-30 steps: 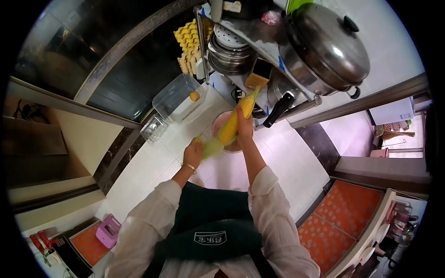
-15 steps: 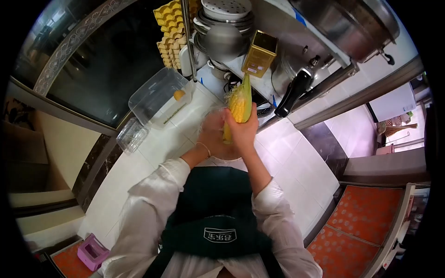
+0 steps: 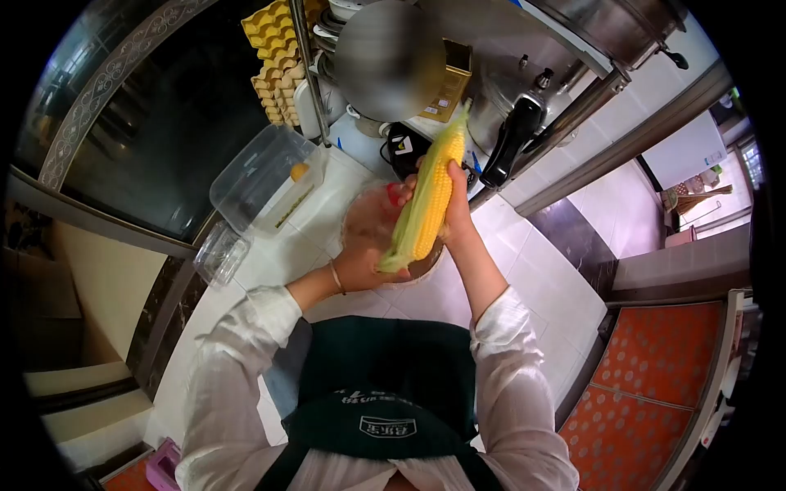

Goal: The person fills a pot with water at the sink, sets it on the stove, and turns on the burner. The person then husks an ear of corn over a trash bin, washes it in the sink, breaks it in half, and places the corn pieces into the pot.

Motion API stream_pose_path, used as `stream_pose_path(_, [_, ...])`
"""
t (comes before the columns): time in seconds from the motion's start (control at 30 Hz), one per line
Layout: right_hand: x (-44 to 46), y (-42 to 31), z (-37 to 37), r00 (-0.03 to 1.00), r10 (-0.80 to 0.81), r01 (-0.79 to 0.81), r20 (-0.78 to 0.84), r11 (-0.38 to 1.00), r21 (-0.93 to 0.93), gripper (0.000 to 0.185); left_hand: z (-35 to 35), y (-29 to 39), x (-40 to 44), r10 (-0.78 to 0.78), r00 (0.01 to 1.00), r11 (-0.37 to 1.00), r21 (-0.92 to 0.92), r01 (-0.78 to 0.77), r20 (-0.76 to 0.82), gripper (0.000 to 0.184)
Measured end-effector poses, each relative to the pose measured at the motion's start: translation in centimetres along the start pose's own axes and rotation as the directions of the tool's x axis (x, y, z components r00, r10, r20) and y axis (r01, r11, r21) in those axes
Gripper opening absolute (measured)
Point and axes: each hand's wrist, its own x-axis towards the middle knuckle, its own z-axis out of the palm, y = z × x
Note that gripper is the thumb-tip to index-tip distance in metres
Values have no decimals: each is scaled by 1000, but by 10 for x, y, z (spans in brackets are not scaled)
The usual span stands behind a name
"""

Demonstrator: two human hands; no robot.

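Observation:
An ear of corn (image 3: 435,200) slants up and away in front of me, its yellow kernels bare on the right side and pale green husk along the left. My left hand (image 3: 367,260) is closed round its lower end. Higher up, my right hand (image 3: 458,204) grips the cob from the right, its fingers partly behind it. Beneath both hands is a round, see-through bowl (image 3: 354,219), largely covered by them. A small red patch (image 3: 394,194) shows beside the husk; I cannot make out what it is.
At the left stand a clear plastic bin (image 3: 246,184) with a small orange-yellow item inside and a clear clamshell box (image 3: 221,254). Egg trays (image 3: 274,49), a gold tin (image 3: 450,82) and a pot with a black handle (image 3: 516,139) line the back.
The corn has turned so more kernels and a long strip of husk show. My left hand now holds its lower end, and the view has shifted slightly.

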Motion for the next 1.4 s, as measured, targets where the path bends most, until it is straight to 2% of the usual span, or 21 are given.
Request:
stream_pose_path(0.03, [3, 0, 1, 998, -56, 61, -40, 990, 130, 52, 1, 5, -1, -132, 972, 974, -205, 91, -196, 25])
stream_pose_path(0.07, [5, 2, 5, 986, -107, 123, -131, 986, 117, 51, 6, 3, -5, -130, 971, 975, -204, 88, -201, 25])
stream_pose_path(0.13, [12, 10, -2, 973, -86, 104, -215, 992, 73, 54, 20, -7, -18, -499, 819, 815, -475, 332, -284, 22])
stream_pose_path(0.27, [27, 30, 0, 911, -195, 200, -363, 979, -23, 58, 32, -4, -27, -729, 590, 610, -720, 331, -346, 30])
stream_pose_path(0.37, [28, 44, 7, 898, -193, 230, -394, 972, 48, 55, 31, 0, -29, -807, 457, 508, -835, 213, -374, 29])
stream_pose_path(0.43, [29, 51, 9, 907, -242, 277, -343, 960, 54, 54, 32, 7, -21, -896, 272, 285, -926, -248, -350, 30])
stream_pose_path(0.47, [32, 54, 10, 908, -243, 277, -341, 959, 55, 54, 32, 8, -21, -895, 273, 288, -925, -248, -352, 30])
stream_pose_path(0.53, [36, 60, 13, 848, -345, 349, -402, 935, -66, 51, 35, 12, -26, -800, 136, 575, -811, -106, -584, 30])
stream_pose_path(0.67, [48, 28, -29, 795, -374, 392, -478, 918, -67, 40, 7, 39, -70, -615, 333, 774, -627, 85, -715, 25])
stream_pose_path(0.7, [47, 25, -32, 799, -367, 385, -476, 921, -63, 40, 7, 39, -64, -616, 326, 776, -625, 89, -717, 25])
stream_pose_path(0.77, [45, 21, -36, 735, -579, 392, -353, 788, -475, 32, 4, 31, -34, -755, 146, 655, -729, 198, -639, 23])
stream_pose_path(0.83, [29, 16, -21, 748, -603, 381, -278, 732, -565, 31, 25, -27, -22, -605, 498, 795, -438, 419, -622, 22])
stream_pose_path(0.9, [15, 10, -7, 742, -660, 272, -115, 454, -848, 35, 64, -81, 4, -655, 517, 748, -570, 340, -551, 28])
stream_pose_path(0.93, [11, 9, -9, 745, -657, 265, -117, 451, -852, 37, 93, -118, 8, -654, 523, 748, -572, 337, -547, 28])
stream_pose_path(1.0, [4, 8, -20, 728, -673, 261, -132, 449, -855, 37, 137, -176, 17, -981, 115, 186, -920, 344, -156, 49])
stream_pose_path(1.03, [0, 9, -26, 718, -679, 253, -149, 455, -854, 37, 140, -174, 20, -981, 121, 184, -920, 346, -151, 49])
stream_pose_path(1.1, [-9, 12, -33, 706, -688, 260, -167, 472, -843, 37, 148, -173, 24, -961, 205, -137, -965, 224, 184, 67])
stream_pose_path(1.23, [-24, 19, -53, 717, -662, 249, -217, 535, -807, 32, 194, -217, 13, -892, 368, -190, -956, 225, 263, 69])
stream_pose_path(1.3, [-29, 22, -61, 710, -668, 247, -226, 535, -808, 32, 193, -209, 13, -935, 101, -219, -778, 590, 340, 65])
stream_pose_path(1.33, [-30, 24, -65, 734, -643, 229, -219, 538, -811, 33, 191, -205, 12, -935, 99, -221, -775, 592, 341, 65])
stream_pose_path(1.4, [-30, 30, -73, 759, -615, 212, -214, 545, -811, 35, 174, -184, 12, -795, 410, -22, -695, 718, 448, 66])
